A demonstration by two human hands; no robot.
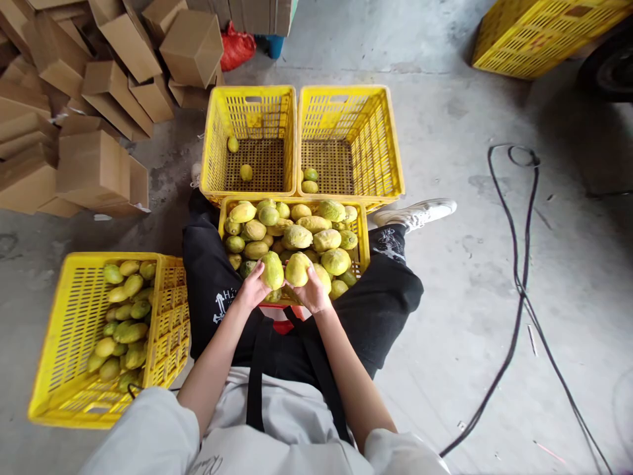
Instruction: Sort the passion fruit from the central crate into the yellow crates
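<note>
My left hand (pixel 253 287) is wrapped round a yellow-green fruit (pixel 271 270). Close beside it, my right hand (pixel 314 291) holds another yellowish fruit (pixel 297 269). Both fruits are held over the near part of a yellow crate (pixel 364 245) between my legs, which is full of similar yellow-green fruits (pixel 297 237). Fingers are partly hidden behind the held fruits.
Two yellow crates, one at left (pixel 208 148) and one at right (pixel 395 158), stand beyond, each with a few fruits. Another crate (pixel 64 336) at the left holds several fruits. Cardboard boxes (pixel 93 168) lie upper left; a black cable (pixel 519 290) crosses the floor at right.
</note>
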